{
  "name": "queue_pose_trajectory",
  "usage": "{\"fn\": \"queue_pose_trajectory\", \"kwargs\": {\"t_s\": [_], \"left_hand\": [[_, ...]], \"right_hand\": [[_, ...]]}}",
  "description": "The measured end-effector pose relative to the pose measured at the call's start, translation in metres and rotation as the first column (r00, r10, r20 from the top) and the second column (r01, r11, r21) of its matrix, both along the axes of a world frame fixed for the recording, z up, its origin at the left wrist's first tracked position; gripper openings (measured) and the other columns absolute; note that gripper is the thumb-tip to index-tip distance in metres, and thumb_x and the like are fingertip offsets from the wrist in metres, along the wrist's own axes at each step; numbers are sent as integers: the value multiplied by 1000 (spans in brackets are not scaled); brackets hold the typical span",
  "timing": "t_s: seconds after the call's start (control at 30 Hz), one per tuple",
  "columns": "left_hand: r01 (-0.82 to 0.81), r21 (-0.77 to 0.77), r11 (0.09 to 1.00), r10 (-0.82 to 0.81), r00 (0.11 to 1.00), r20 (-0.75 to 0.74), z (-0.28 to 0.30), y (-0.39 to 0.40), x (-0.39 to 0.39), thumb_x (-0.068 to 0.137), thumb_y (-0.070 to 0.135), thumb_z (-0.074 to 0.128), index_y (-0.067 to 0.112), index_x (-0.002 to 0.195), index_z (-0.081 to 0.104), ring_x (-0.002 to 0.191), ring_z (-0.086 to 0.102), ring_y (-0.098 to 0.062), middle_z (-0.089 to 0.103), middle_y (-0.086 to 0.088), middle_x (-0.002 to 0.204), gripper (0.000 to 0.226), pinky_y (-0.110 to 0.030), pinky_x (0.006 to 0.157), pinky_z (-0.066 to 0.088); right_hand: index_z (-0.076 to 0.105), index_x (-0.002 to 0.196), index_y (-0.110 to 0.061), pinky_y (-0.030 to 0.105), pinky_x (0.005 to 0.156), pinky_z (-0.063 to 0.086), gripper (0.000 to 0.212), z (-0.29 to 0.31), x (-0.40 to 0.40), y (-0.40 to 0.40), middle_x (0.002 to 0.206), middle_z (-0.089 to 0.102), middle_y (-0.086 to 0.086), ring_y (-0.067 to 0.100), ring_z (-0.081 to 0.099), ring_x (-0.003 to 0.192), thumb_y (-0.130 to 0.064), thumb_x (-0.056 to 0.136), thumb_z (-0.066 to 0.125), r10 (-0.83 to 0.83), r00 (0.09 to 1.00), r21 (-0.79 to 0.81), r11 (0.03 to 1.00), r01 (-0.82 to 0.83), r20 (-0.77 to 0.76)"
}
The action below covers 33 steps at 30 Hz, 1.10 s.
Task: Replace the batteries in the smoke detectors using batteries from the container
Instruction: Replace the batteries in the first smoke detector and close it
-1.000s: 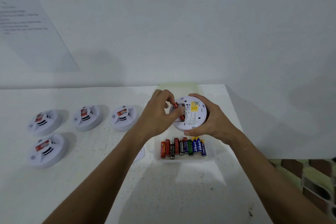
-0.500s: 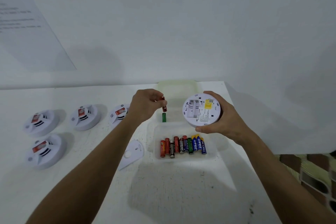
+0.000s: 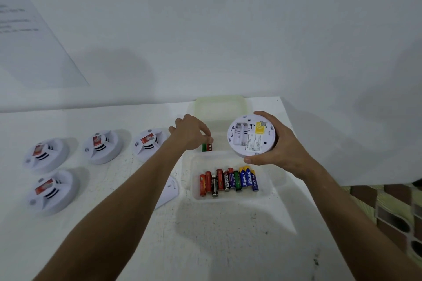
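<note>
White plastic smoke detector (image 3: 251, 136), round, held in right hand (image 3: 279, 147) above the back part of the battery container (image 3: 271, 186); fingers and thumb curl round its rim. Underside faces the camera, tilted up and slightly left. Battery bay at upper left of underside shows two vacant slots, long axis near vertical in view. Yellow sticker and printed label to the right of the bay.

Left hand (image 3: 190, 131) reaches over the container's back edge, fingertips pinching a red battery (image 3: 210, 146), which stands just beside a green battery (image 3: 204, 147); both lie behind the container, long axes running away from the camera. Whether red touches green: cannot tell.

Container is clear plastic, shallow. Approx. nine AA batteries (image 3: 228, 181) lie side by side in a row: red, black, purple, green, blue/yellow; long axes front to back. Pale lid (image 3: 219, 107) sits behind it.

Four further detectors (image 3: 100, 146) rest dome-up at left on the tabletop (image 3: 205, 235), each w/ red label. A flat white cover plate (image 3: 167, 193) lies partly hidden under left forearm.

Surface: white, scuffed, speckled. Wall white; paper sheet w/ blurred text at upper left. Patterned floor at lower right.
</note>
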<state>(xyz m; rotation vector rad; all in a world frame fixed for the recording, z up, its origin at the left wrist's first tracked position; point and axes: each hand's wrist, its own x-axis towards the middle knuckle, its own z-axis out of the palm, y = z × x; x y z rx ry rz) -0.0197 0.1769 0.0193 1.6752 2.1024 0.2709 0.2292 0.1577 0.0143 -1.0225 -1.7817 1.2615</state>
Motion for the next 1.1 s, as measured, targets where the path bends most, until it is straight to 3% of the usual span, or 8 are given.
{"fn": "queue_pose_trajectory", "kwargs": {"t_s": [0.23, 0.37, 0.5, 0.6, 0.7, 0.87, 1.0, 1.1], "left_hand": [[-6, -33, 999, 7, 1000, 25, -6, 2, -4, 81, 39, 73, 35, 99, 72, 121, 47, -26, 60, 2, 127, 19, -40, 99, 37], [-28, 111, 993, 14, 992, 127, 2, -12, -4, 82, 39, 69, 32, 100, 71, 122, 49, -27, 60, -2, 128, 20, -46, 102, 41], [-38, 259, 965, -6, 986, 169, 16, -65, 0, 84, 38, 68, 33, 87, 65, 127, 42, -20, 52, -2, 129, 7, -35, 101, 34], [0, 158, 988, -26, 986, 165, 10, -104, -1, 81, 42, 71, 39, 82, 64, 124, 43, -18, 49, 2, 128, 8, -36, 106, 32], [33, -23, 999, -31, 994, 108, -4, -113, -2, 78, 45, 71, 42, 102, 68, 121, 45, -22, 48, 0, 129, 25, -47, 103, 40], [69, -166, 984, -82, 994, -69, -7, -102, 8, 81, 37, 69, 37, 124, 61, 115, 51, -25, 46, -2, 132, 44, -43, 99, 46], [118, -229, 966, -169, 961, -219, -3, -95, 14, 82, 34, 68, 32, 118, 67, 111, 53, -26, 52, -1, 123, 36, -40, 96, 46], [114, -206, 972, -154, 969, -195, -6, -94, 15, 80, 28, 71, 21, 107, 71, 103, 59, -23, 60, -3, 117, 28, -37, 90, 51]], "right_hand": [[49, 135, -23, 20, 84, 54, 97, -1, 1, -3, 121, 63, -11, 6, 59, 114, -8, 51, 94, 19, 1000, -7, 1000, -19, 11], [48, 136, -23, 21, 84, 55, 98, 2, 1, -9, 123, 62, -13, 5, 57, 116, -10, 50, 92, 21, 1000, -7, 1000, -21, -2], [48, 136, -25, 20, 84, 55, 98, 3, 5, -17, 122, 62, -15, 5, 57, 116, -3, 52, 94, 36, 999, -6, 999, -36, -6], [47, 137, -26, 19, 84, 54, 100, 0, 8, -26, 120, 62, -18, 3, 58, 116, 3, 53, 93, 50, 999, -13, 999, -50, -3], [45, 138, -25, 17, 85, 53, 101, -4, 8, -34, 120, 62, -20, 0, 57, 115, 5, 54, 92, 61, 998, -12, 998, -61, 4], [46, 135, -30, 23, 74, 59, 101, -9, 7, -45, 119, 63, -19, 1, 60, 110, 7, 53, 93, 63, 998, -22, 998, -63, -21], [46, 137, -26, 23, 73, 59, 102, -9, 10, -48, 120, 62, -18, 5, 58, 114, 6, 53, 93, 54, 998, -22, 998, -55, -35], [46, 137, -24, 23, 74, 58, 100, -9, 13, -49, 120, 62, -18, 4, 58, 114, 7, 54, 92, 48, 998, -23, 999, -49, -40]]}}
